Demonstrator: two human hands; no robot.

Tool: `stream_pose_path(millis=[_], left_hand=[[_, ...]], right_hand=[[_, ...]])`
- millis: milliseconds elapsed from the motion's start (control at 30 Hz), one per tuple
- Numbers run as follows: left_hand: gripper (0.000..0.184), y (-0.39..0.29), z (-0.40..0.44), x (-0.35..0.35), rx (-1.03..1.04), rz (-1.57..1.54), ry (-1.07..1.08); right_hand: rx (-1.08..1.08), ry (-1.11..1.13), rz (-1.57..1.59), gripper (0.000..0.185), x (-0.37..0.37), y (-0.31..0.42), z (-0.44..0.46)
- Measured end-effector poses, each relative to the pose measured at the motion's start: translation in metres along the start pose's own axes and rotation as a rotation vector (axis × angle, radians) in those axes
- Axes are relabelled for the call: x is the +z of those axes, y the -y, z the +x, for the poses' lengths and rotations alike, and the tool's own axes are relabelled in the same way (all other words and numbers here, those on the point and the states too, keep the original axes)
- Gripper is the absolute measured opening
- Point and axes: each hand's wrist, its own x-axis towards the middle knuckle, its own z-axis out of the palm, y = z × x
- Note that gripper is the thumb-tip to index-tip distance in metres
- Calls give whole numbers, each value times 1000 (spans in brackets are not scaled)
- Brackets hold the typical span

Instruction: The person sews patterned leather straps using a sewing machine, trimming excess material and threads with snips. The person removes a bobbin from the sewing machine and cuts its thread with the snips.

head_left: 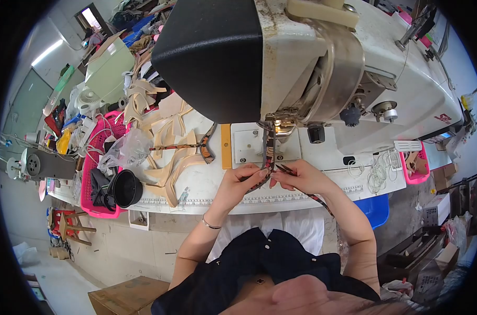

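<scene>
A dark patterned fabric strip (269, 144) with reddish flecks runs down from the needle area of a sewing machine (285, 118) toward my hands. My left hand (239, 181) is closed, thumb and fingers pinching the strip near the table's front edge. Just to its right, my right hand (297, 177) is also closed in a pinch at the strip's lower part. A narrow dark length trails from there under my right forearm. Small dark pointed ends stick out by the right fingers; I cannot tell what they are. Another piece of patterned strip (206, 149) lies to the left.
Beige curved pieces (170, 181) lie piled on the left of the table. Beyond them stands a pink basket (103, 211) with a black bowl (127, 189) and a plastic bag (127, 150). A ruler tape (207, 201) lines the front edge. Coiled white cord (377, 173) lies right.
</scene>
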Motion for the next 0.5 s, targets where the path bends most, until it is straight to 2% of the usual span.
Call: stream_pose_path(millis=[133, 500], left_hand=[[15, 6, 1, 1, 93, 64, -14], [16, -5, -6, 18, 133, 229, -116]], right_hand=[[-11, 9, -21, 28, -2, 1, -1], [55, -32, -305, 27, -18, 13, -21]])
